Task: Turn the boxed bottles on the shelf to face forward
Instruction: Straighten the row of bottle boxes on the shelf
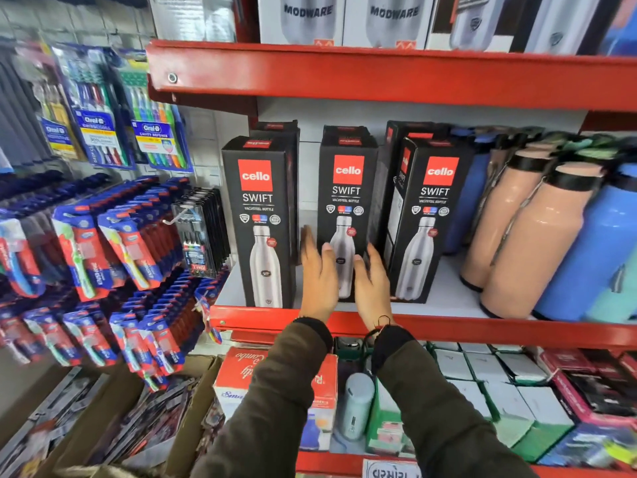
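Observation:
Three black Cello Swift bottle boxes stand upright on the red-edged shelf (448, 326). The left box (260, 219) and the middle box (346, 188) show their printed fronts. The right box (425, 215) is turned slightly, so a side panel shows on its left. More black boxes stand behind them. My left hand (319, 274) is at the lower left of the middle box, fingers spread. My right hand (372, 281) is at its lower right, fingers apart. Neither hand closes around the box; whether the fingertips touch it is unclear.
Loose peach bottles (517, 236) and blue bottles (593, 257) crowd the shelf to the right. Modware boxes (344, 19) fill the shelf above. Toothbrush packs (103, 257) hang at left. Small boxes and bottles sit on the lower shelf (482, 391).

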A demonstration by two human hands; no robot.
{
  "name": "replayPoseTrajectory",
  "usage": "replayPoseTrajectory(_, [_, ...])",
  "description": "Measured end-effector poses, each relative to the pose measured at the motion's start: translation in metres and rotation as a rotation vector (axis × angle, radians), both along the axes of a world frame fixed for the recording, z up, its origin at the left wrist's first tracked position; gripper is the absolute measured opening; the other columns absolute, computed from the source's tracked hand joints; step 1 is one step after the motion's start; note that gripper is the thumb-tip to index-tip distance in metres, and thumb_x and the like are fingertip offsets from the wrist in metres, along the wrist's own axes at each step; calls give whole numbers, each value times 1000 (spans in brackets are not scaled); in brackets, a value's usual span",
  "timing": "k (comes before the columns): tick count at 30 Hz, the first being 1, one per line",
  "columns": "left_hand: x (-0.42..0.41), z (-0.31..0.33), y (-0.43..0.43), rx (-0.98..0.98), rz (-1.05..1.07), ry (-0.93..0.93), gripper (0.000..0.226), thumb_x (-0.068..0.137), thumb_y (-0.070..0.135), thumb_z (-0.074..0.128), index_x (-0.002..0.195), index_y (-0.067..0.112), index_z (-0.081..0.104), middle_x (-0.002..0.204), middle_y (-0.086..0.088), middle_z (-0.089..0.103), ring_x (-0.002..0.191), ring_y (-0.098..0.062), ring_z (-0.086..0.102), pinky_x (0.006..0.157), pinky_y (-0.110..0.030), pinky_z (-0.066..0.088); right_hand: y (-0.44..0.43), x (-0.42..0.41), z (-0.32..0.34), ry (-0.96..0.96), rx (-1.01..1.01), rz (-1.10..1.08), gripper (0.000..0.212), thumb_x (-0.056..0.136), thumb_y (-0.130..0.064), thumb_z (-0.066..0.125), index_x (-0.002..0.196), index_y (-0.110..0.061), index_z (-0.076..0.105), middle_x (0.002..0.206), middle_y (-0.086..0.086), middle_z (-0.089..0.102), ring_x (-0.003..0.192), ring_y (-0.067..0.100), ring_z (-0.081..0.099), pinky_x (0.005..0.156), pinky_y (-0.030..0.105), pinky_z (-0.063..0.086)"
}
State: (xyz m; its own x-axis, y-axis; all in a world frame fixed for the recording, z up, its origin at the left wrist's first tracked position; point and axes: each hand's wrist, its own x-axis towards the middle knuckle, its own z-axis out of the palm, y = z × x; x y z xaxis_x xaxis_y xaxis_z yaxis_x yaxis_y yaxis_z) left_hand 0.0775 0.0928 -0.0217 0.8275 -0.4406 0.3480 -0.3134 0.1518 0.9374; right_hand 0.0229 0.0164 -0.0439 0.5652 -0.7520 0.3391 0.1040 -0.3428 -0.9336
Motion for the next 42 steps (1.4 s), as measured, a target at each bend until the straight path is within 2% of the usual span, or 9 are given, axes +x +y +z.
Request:
replayPoseTrajectory(3, [9, 5, -6, 57, -38, 236, 57, 110, 39, 28, 161, 16, 17, 170, -1, 19, 157, -14, 16, 112, -18, 11, -7, 2, 0, 27, 42, 39, 49, 105, -30, 46, 153, -20, 35, 152, -4, 42, 138, 7, 37, 105, 18, 25])
replayPoseTrajectory(8, [8, 0, -3, 128, -38, 291, 60, 106, 52, 29, 159, 24, 28, 165, -1, 32, 153, -21, 28, 110, -26, 20, -12, -3, 0, 33, 7, 12, 47, 103, -31, 50, 147, -16, 44, 123, -17, 46, 116, 0, 41, 73, -13, 25])
replayPoseTrajectory(12, [1, -3, 2, 96, -17, 274, 55, 106, 50, 30, 154, 25, 36, 159, 0, 42, 149, -19, 34, 106, -25, 21, -8, -12, 0, 36, -4, 15, 45, 103, -31, 52, 145, -16, 47, 121, -17, 48, 112, -3, 47, 73, -13, 26])
replayPoseTrajectory(18, [-10, -12, 17, 127, 77, 199, 49, 102, 57, 35, 143, 34, 48, 138, 9, 56, 120, -10, 47, 100, -29, 29, -1, -29, -5, 17, 6, 45, 41, 102, -29, 55, 142, -20, 50, 114, -29, 51, 96, -39, 44, 78, -11, 31])
replayPoseTrajectory(25, [-16, -17, 29, 155, 122, 98, 54, 97, 63, 36, 139, 32, 53, 138, 6, 62, 125, -15, 55, 100, -31, 35, 5, -41, -7, 26, -14, 47, 40, 99, -38, 55, 139, -30, 52, 108, -41, 53, 102, -33, 48, 84, -6, 36])
replayPoseTrajectory(31, [-17, -13, 33, 167, 106, 112, 51, 101, 57, 41, 142, 28, 52, 141, 4, 60, 126, -13, 53, 101, -28, 34, 7, -43, -2, 52, -56, 52, 41, 102, -36, 53, 141, -24, 51, 127, -11, 59, 116, -2, 54, 102, 20, 38])
replayPoseTrajectory(36, [-42, -20, 33, 33, 286, -77, 49, 101, 44, 52, 145, 23, 45, 140, 5, 52, 130, -12, 52, 107, -34, 46, 5, -57, -1, 12, -141, 0, 36, 102, -23, 53, 139, -20, 53, 134, -2, 59, 115, 9, 60, 96, 18, 46])
replayPoseTrajectory(40, [-63, -20, 18, -35, 397, -311, 45, 101, 32, 53, 145, 26, 43, 141, 7, 43, 134, -13, 46, 110, -43, 42, -13, -76, 5, -134, -199, -132, 33, 101, -15, 55, 134, -19, 57, 131, 1, 55, 112, 14, 60, 87, 6, 44])
replayPoseTrajectory(42, [-73, -17, 5, -45, 399, -382, 44, 101, 29, 51, 145, 31, 43, 141, 13, 41, 136, -8, 43, 110, -39, 36, -27, -85, 9, -174, -220, -217, 31, 100, -15, 55, 131, -20, 57, 124, -5, 52, 108, 15, 59, 86, 12, 48])
